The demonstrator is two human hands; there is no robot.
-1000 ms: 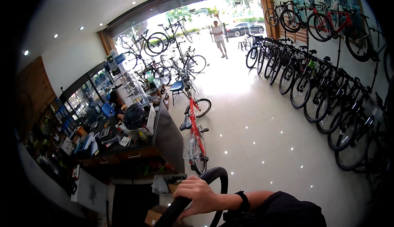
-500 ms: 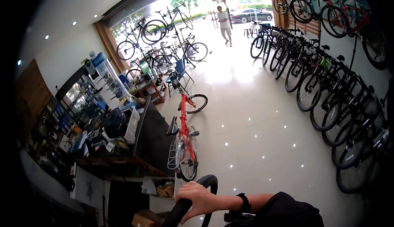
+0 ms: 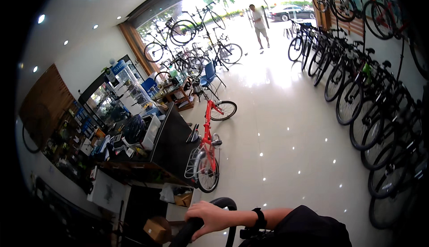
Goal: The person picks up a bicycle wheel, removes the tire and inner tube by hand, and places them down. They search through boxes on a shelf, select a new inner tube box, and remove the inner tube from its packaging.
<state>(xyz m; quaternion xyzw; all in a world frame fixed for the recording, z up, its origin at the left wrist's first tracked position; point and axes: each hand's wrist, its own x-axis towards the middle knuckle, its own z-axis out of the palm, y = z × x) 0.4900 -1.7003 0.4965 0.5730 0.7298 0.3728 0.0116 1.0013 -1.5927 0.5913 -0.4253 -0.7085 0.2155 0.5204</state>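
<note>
Gripping a black tyre (image 3: 185, 232) directly beneath the fingers of the right hand (image 3: 206, 217), clamped over its upper curve. Wearing a black wristband (image 3: 260, 219) right of those fingers. Facing a red bicycle (image 3: 207, 140) beyond them, a dark counter (image 3: 172, 142) beyond and leftward, a cardboard box (image 3: 155, 230) nearer left.

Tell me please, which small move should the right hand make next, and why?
Perhaps guide the black tyre slightly rightward. The right hand curls over its top, the red bicycle appears just ahead, and the pale floor stretches to the right, so this might give more room; exact spacing is hard to judge.
</note>
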